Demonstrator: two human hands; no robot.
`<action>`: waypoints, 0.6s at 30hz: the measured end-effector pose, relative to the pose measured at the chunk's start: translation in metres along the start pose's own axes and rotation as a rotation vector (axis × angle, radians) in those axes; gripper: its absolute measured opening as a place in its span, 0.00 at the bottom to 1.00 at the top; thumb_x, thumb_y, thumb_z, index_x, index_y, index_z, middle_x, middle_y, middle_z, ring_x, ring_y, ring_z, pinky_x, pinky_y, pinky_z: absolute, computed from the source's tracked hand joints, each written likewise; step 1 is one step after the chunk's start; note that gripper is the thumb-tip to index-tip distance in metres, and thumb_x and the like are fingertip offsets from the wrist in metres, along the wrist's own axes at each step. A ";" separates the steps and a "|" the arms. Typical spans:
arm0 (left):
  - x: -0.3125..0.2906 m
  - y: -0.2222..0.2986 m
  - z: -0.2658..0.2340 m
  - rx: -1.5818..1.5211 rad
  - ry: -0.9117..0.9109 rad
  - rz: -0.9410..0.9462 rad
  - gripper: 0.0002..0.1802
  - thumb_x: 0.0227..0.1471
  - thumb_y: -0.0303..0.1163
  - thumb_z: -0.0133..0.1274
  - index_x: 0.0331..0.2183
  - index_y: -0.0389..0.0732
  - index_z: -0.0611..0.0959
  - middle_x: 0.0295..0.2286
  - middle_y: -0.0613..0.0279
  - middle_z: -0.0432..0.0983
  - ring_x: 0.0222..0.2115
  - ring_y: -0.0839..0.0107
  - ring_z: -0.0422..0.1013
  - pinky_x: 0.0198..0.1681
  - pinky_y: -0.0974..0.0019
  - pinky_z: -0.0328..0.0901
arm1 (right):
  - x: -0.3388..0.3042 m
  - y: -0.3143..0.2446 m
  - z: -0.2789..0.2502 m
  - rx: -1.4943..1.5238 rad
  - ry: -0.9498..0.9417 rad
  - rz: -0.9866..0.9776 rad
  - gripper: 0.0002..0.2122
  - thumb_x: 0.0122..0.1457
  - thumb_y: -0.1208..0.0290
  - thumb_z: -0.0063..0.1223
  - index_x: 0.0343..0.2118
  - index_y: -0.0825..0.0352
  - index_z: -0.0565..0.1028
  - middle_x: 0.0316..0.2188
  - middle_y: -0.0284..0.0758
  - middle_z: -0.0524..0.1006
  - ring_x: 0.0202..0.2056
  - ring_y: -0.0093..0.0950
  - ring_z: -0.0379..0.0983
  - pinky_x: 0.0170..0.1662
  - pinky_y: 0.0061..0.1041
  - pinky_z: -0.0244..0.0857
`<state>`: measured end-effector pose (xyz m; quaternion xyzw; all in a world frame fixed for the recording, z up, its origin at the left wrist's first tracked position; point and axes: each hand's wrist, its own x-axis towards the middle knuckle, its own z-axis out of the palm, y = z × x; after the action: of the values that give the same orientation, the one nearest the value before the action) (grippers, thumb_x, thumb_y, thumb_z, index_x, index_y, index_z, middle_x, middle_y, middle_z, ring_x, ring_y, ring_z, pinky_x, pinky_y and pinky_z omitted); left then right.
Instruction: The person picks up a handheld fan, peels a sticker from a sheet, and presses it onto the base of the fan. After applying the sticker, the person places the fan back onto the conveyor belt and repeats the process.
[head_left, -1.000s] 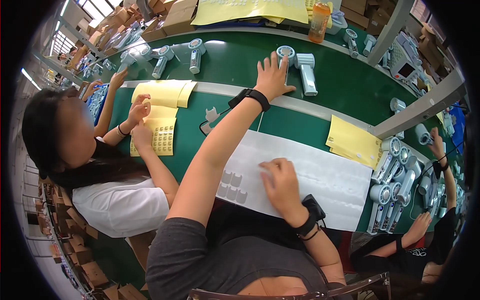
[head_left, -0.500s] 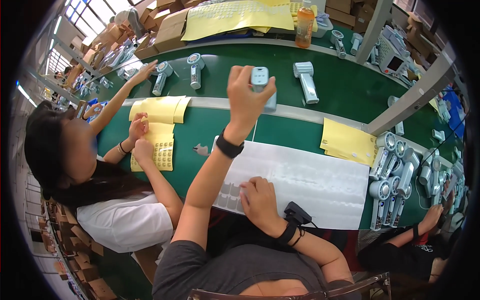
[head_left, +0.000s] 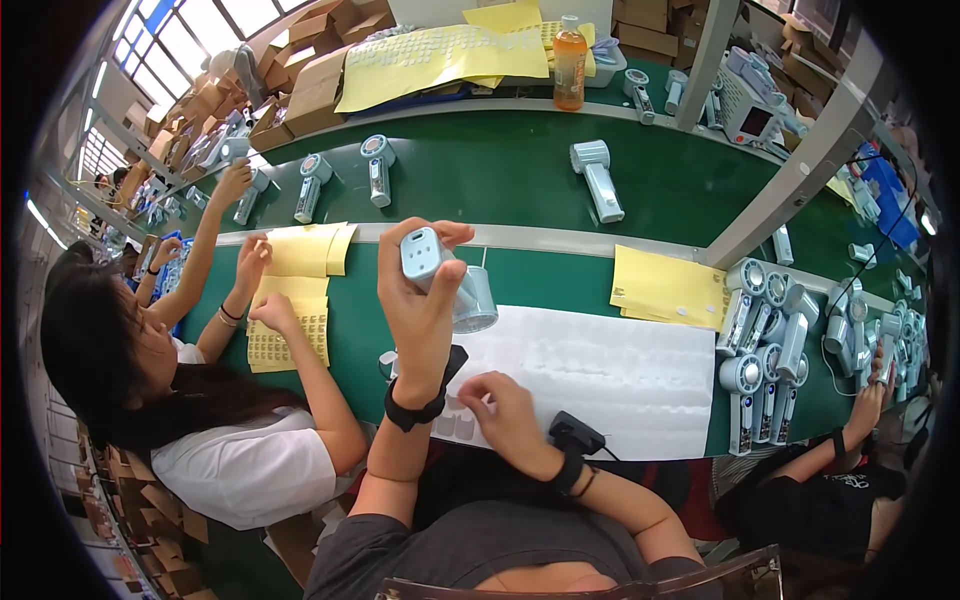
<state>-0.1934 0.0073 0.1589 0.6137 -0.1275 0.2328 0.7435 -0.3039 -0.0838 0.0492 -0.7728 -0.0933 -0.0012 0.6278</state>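
Note:
My left hand (head_left: 415,310) is raised over the near table, gripping a light blue handheld fan (head_left: 474,303). The fan's handle end, with a slot and small holes, points up toward me between thumb and fingers. Its round head hangs lower on the right, above the corner of a white sheet (head_left: 610,385). My right hand (head_left: 508,425) hovers low over that sheet's left part, thumb and fingertips pinched; whatever they hold is too small to make out. Beside those fingertips are grey stickers (head_left: 460,424) on the sheet, partly hidden by my hand.
Several fans (head_left: 765,360) lie piled at the right. A single fan (head_left: 598,182) and others rest on the green belt (head_left: 480,160) beyond a metal rail. Yellow sheets (head_left: 665,285) lie at the far right. A co-worker (head_left: 110,350) at left reaches over the belt; another's hand (head_left: 868,405) works at right.
My left hand has come nearer and lower with the fan, which has tilted. The right hand has shifted off the stickers, fingers drawn into a pinch. The left co-worker's reaching hand moved left.

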 end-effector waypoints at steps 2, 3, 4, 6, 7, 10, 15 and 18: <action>-0.005 0.005 0.000 0.011 -0.061 -0.001 0.24 0.49 0.30 0.64 0.44 0.37 0.68 0.32 0.61 0.71 0.35 0.74 0.69 0.41 0.71 0.65 | 0.002 -0.008 -0.033 0.073 0.008 0.092 0.04 0.53 0.78 0.59 0.32 0.67 0.76 0.28 0.32 0.77 0.31 0.24 0.74 0.36 0.21 0.66; -0.010 0.004 0.001 0.010 -0.060 -0.004 0.24 0.49 0.30 0.64 0.44 0.37 0.68 0.32 0.61 0.71 0.35 0.74 0.69 0.41 0.71 0.65 | 0.005 -0.014 -0.052 0.150 0.015 0.182 0.03 0.55 0.78 0.59 0.31 0.68 0.76 0.28 0.32 0.78 0.31 0.21 0.75 0.37 0.18 0.67; -0.016 0.002 0.004 0.144 -0.120 0.064 0.26 0.47 0.29 0.65 0.44 0.37 0.68 0.34 0.60 0.70 0.35 0.73 0.68 0.40 0.70 0.65 | 0.008 -0.021 -0.071 0.217 0.031 0.206 0.03 0.55 0.79 0.58 0.32 0.68 0.75 0.28 0.30 0.77 0.31 0.19 0.74 0.38 0.17 0.67; -0.028 -0.004 0.007 0.274 -0.186 0.128 0.27 0.45 0.28 0.65 0.44 0.38 0.68 0.36 0.58 0.69 0.35 0.71 0.67 0.40 0.69 0.65 | 0.012 -0.042 -0.104 0.406 0.073 0.263 0.04 0.55 0.80 0.58 0.32 0.69 0.74 0.28 0.28 0.75 0.32 0.17 0.72 0.38 0.16 0.66; -0.034 -0.008 0.008 0.302 -0.274 0.170 0.30 0.42 0.29 0.67 0.44 0.38 0.68 0.37 0.57 0.68 0.35 0.68 0.67 0.41 0.66 0.64 | 0.012 -0.053 -0.116 0.532 0.093 0.293 0.05 0.55 0.80 0.59 0.33 0.69 0.73 0.28 0.28 0.74 0.31 0.16 0.71 0.38 0.16 0.66; -0.048 -0.012 0.016 0.334 -0.443 0.237 0.33 0.40 0.35 0.69 0.44 0.37 0.68 0.38 0.54 0.67 0.36 0.62 0.65 0.43 0.62 0.62 | 0.012 -0.077 -0.144 0.565 0.093 0.227 0.12 0.53 0.81 0.60 0.38 0.68 0.70 0.28 0.29 0.74 0.31 0.15 0.71 0.37 0.15 0.65; -0.059 -0.021 0.022 0.262 -0.693 0.287 0.41 0.42 0.59 0.61 0.45 0.36 0.68 0.38 0.51 0.67 0.38 0.56 0.64 0.47 0.58 0.57 | 0.018 -0.106 -0.154 0.589 0.071 0.223 0.19 0.51 0.82 0.62 0.43 0.67 0.65 0.27 0.30 0.74 0.31 0.16 0.70 0.37 0.15 0.65; -0.066 -0.025 0.024 0.192 -0.749 0.272 0.47 0.43 0.70 0.51 0.46 0.35 0.68 0.39 0.51 0.67 0.39 0.55 0.64 0.47 0.57 0.56 | 0.020 -0.106 -0.152 0.537 0.068 0.246 0.24 0.49 0.83 0.64 0.45 0.65 0.61 0.26 0.31 0.74 0.30 0.16 0.70 0.37 0.16 0.66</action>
<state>-0.2348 -0.0316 0.1113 0.7002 -0.4471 0.1001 0.5475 -0.2821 -0.2081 0.1870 -0.5841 0.0252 0.0737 0.8079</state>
